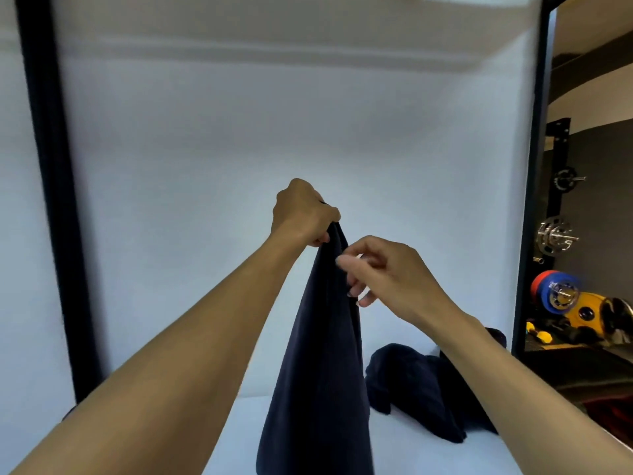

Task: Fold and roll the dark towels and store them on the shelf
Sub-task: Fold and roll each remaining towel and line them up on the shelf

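Observation:
A dark navy towel (318,371) hangs down in front of me, its lower part reaching below the frame. My left hand (301,214) grips its top corner, raised at the middle of the view. Just below and to the right, my right hand (380,272) touches the towel's right edge with curled fingers; whether it pinches the cloth is unclear. A pile of crumpled dark towels (421,389) lies on the white surface (246,437) at the lower right, partly hidden by my right forearm.
A white wall fills the background. A black post (51,200) stands at the left and another black post (534,200) at the right. Beyond the right post are weight plates (561,293) and gym gear.

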A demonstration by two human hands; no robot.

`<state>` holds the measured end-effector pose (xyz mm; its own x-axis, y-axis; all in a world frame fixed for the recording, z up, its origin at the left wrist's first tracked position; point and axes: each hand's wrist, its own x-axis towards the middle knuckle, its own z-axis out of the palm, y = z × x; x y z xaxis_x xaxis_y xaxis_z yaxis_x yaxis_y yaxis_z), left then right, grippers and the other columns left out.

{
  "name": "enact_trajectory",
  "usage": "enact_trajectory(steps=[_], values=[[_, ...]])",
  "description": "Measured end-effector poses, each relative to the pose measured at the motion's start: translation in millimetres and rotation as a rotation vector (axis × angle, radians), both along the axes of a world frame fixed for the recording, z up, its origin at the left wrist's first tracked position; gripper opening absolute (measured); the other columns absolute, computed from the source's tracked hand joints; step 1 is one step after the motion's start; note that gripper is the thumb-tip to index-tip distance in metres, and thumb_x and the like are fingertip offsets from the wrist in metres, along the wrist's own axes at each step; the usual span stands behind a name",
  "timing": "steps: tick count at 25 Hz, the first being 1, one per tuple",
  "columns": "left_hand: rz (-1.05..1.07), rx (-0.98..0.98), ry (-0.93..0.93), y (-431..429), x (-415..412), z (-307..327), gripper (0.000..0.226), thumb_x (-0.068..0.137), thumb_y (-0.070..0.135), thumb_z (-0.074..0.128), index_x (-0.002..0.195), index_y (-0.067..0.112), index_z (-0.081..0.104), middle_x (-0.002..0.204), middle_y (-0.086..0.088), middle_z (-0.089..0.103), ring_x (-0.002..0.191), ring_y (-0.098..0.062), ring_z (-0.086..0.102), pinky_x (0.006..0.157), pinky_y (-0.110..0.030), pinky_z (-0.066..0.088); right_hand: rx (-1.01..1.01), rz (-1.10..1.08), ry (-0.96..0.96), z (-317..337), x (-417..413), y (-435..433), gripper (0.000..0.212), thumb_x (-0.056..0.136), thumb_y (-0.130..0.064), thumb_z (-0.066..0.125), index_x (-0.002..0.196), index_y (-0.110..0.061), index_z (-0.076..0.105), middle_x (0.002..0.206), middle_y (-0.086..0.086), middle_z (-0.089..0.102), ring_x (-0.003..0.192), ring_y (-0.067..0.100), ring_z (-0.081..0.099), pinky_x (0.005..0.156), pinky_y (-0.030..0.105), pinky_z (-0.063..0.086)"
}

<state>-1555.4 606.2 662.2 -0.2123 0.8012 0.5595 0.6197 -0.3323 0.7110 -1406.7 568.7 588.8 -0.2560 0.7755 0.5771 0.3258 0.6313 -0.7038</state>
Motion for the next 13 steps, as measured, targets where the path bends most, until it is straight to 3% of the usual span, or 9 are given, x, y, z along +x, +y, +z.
enact_trajectory(steps=[2, 4, 7, 9, 11, 13], values=[[0.02, -0.029, -0.007, -12, -9, -11, 0.014, 0.075, 0.005, 0.07, 0.083, -0.006, 0.069, 0.057, -0.013, 0.066, 0.041, -0.021, 0.062, 0.045, -0.026, 0.054, -0.005, -0.021, -0.073, -9, -21, -10, 0.015, 0.082, -0.025, 0.073, 0.091, -0.017, 0.064, 0.072, 0.001, 0.07, 0.063, 0.014, 0.07, 0.057, 0.028, 0.059], [0.039, -0.049, -0.03, -24, -20, -21, 0.015, 0.075, 0.004, 0.069, 0.085, -0.007, 0.067, 0.057, -0.013, 0.065, 0.038, -0.019, 0.061, 0.043, -0.024, 0.051, -0.02, -0.061, -0.125, -17, -34, -15, 0.006, 0.084, -0.013, 0.066, 0.089, -0.016, 0.063, 0.073, 0.0, 0.07, 0.062, 0.011, 0.07, 0.06, 0.03, 0.06], [0.067, -0.066, -0.051, -38, -35, -26, 0.016, 0.076, 0.004, 0.069, 0.087, -0.007, 0.066, 0.059, -0.014, 0.066, 0.036, -0.018, 0.061, 0.043, -0.025, 0.052, -0.013, -0.078, -0.069, -20, -40, -24, 0.011, 0.083, -0.006, 0.056, 0.082, -0.013, 0.065, 0.072, 0.004, 0.07, 0.06, 0.014, 0.07, 0.059, 0.03, 0.06], [0.09, -0.074, -0.05, -47, -42, -28, 0.015, 0.076, 0.005, 0.07, 0.087, -0.006, 0.066, 0.06, -0.015, 0.067, 0.038, -0.019, 0.062, 0.045, -0.028, 0.055, -0.068, 0.004, 0.008, -16, -47, -30, 0.004, 0.085, -0.014, 0.062, 0.084, -0.012, 0.065, 0.074, 0.006, 0.071, 0.063, 0.017, 0.071, 0.057, 0.031, 0.059], [0.098, -0.081, -0.03, -50, -42, -29, 0.015, 0.076, 0.006, 0.069, 0.086, -0.005, 0.067, 0.06, -0.014, 0.068, 0.041, -0.02, 0.063, 0.047, -0.03, 0.058, -0.097, 0.02, 0.014, -15, -56, -33, 0.017, 0.083, -0.028, 0.071, 0.087, -0.014, 0.063, 0.076, 0.003, 0.071, 0.062, 0.015, 0.071, 0.053, 0.029, 0.058], [0.101, -0.085, -0.027, -48, -40, -29, 0.015, 0.075, 0.006, 0.07, 0.085, -0.005, 0.067, 0.059, -0.013, 0.068, 0.042, -0.02, 0.065, 0.049, -0.032, 0.059, -0.071, -0.049, -0.03, -18, -63, -29, 0.013, 0.083, -0.024, 0.069, 0.088, -0.015, 0.061, 0.077, 0.003, 0.07, 0.061, 0.014, 0.071, 0.056, 0.032, 0.06]])
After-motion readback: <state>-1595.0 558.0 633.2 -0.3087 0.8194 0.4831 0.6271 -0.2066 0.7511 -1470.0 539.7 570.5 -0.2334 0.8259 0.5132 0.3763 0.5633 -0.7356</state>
